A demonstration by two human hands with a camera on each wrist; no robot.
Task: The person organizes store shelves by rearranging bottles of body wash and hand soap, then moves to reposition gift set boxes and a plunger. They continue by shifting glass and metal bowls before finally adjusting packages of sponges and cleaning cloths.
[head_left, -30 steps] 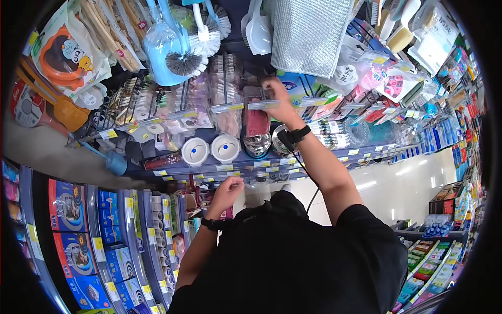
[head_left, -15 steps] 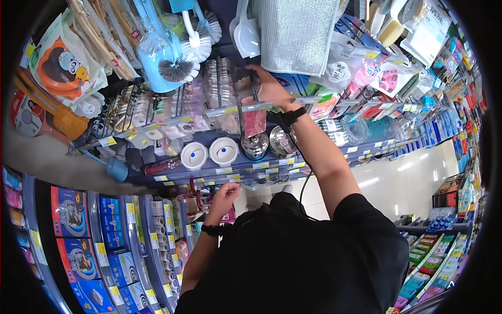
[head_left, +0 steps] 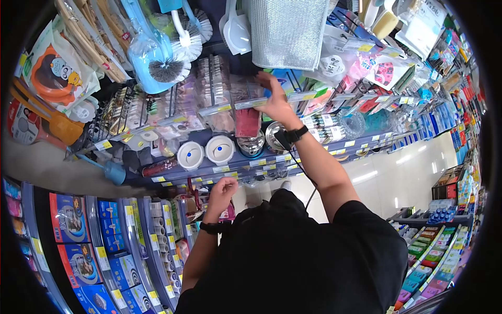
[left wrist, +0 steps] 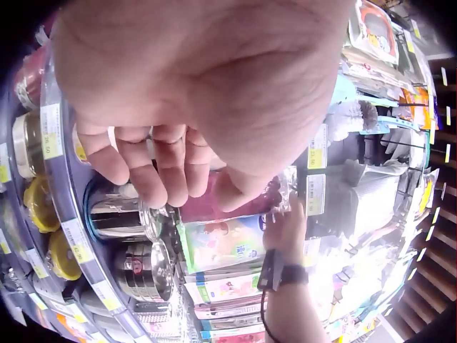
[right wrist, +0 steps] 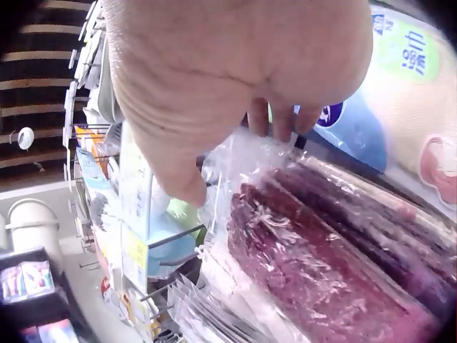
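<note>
My right hand [head_left: 276,99] is at the hanging rack, beside a clear plastic packet with dark red contents [head_left: 247,123]. In the right wrist view that packet [right wrist: 307,257] hangs in front of similar ones, and the thumb [right wrist: 187,187] lies along its upper plastic edge. The other fingers [right wrist: 282,123] are farther back and partly hidden by the palm; a gap shows between them and the thumb. Held low before the body, my left hand [head_left: 222,193] holds nothing. Its fingers [left wrist: 153,182] hang loosely curled in the left wrist view.
Blue brushes [head_left: 170,68] and a silvery cloth [head_left: 285,34] hang above the rack. Two white containers [head_left: 219,150] and metal pots [head_left: 251,144] stand on the shelf beneath. Boxed goods [head_left: 70,217] fill shelves at the left. Tiled floor [head_left: 376,178] shows at the right.
My right hand reached farther in behind the red packet half a second ago, then drew back with its fingers spread. The left hand stays low. The head view has shifted slightly.
</note>
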